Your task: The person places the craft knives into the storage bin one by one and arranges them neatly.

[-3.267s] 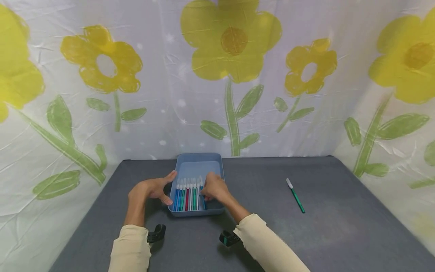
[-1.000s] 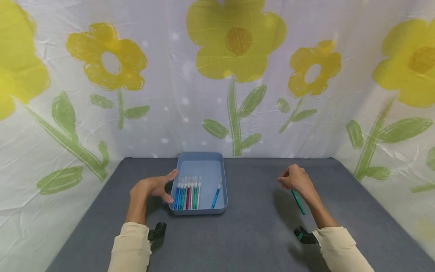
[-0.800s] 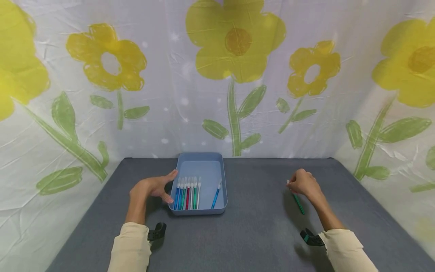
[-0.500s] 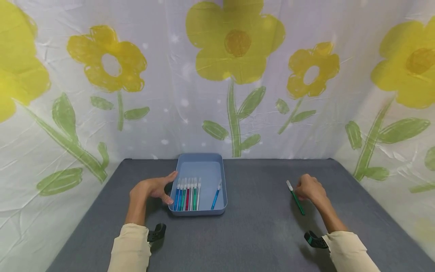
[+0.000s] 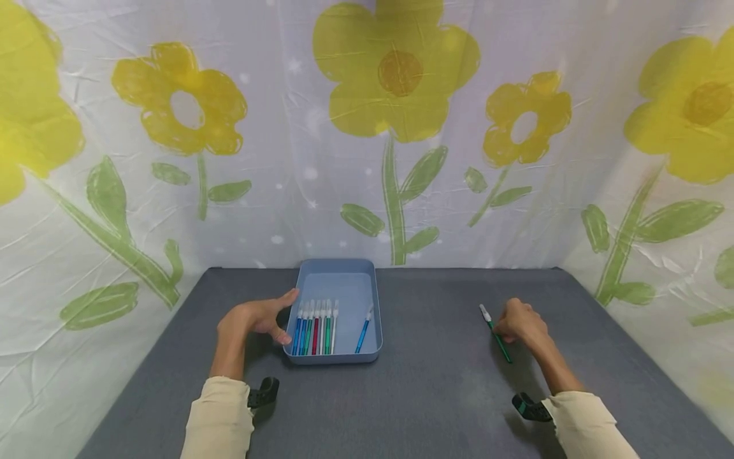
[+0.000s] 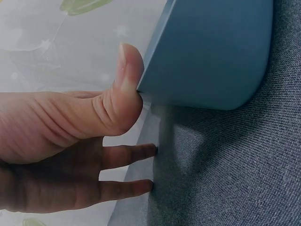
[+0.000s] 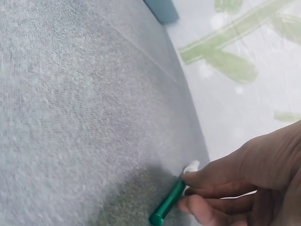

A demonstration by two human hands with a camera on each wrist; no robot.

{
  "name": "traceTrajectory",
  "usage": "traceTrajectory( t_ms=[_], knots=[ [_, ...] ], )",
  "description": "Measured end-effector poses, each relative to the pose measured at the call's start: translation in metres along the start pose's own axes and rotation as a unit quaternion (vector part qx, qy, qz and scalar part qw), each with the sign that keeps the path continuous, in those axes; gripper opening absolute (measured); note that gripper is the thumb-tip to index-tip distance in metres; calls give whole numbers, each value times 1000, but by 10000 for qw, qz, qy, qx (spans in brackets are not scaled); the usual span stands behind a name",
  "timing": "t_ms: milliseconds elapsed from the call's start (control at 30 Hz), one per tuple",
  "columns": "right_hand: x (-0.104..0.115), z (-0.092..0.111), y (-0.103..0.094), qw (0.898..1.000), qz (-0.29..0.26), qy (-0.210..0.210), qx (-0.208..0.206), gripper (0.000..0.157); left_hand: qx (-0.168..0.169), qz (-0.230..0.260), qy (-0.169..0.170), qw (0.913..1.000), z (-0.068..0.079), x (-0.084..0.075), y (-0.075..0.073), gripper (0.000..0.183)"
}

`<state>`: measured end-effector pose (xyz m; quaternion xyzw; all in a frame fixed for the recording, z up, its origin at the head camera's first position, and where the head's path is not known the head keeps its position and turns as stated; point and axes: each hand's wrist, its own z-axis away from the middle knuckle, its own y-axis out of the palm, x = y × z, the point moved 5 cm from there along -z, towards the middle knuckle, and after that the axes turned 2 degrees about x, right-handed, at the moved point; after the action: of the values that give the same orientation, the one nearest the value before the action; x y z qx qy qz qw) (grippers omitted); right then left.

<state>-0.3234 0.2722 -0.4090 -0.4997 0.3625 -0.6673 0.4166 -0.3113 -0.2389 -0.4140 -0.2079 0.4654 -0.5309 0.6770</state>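
Note:
In the head view, a blue-grey tray (image 5: pixel 350 358) holds a row of slim metallic-handled craft knives (image 5: pixel 315 331) with whitish caps, in blue, green, red and silver. A single blue craft knife (image 5: pixel 363 335) lies apart at the tray's right side. My left hand (image 5: pixel 258 319) rests against the tray's left side, thumb and forefinger spread along it; the left wrist view has the thumb (image 6: pixel 127 89) at the tray's edge. To the right, my right hand (image 5: pixel 522 324) pinches a green craft knife (image 7: pixel 171 200) between thumb and fingers, close over the table. Its whitish cap points away from me.
The dark grey table (image 5: pixel 424 395) ends at the back against a white curtain (image 5: pixel 287 159) with painted yellow flowers. Black wrist straps (image 5: pixel 264 393) stick out beside both cream sleeves (image 5: pixel 220 417).
My right hand has left the blue craft knife in the tray, moved right to the green one and now pinches it; its capped end has shifted slightly left. My left hand has stayed put.

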Motion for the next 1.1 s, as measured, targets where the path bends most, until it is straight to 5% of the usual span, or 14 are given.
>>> traceTrajectory(
  t_ms=[400, 633, 1100],
  knots=[
    [1, -2, 4, 10000, -28, -2, 60, 14, -12, 41, -13, 10000, -2, -3, 0, 124],
    [4, -1, 7, 9997, -199, -87, -79, 39, 15, 63, 44, 10000, -2, -3, 0, 126],
    [66, 13, -8, 9929, -615, -970, -301, 45, 36, -6, 41, 10000, -3, 1, -1, 125]
  ],
)
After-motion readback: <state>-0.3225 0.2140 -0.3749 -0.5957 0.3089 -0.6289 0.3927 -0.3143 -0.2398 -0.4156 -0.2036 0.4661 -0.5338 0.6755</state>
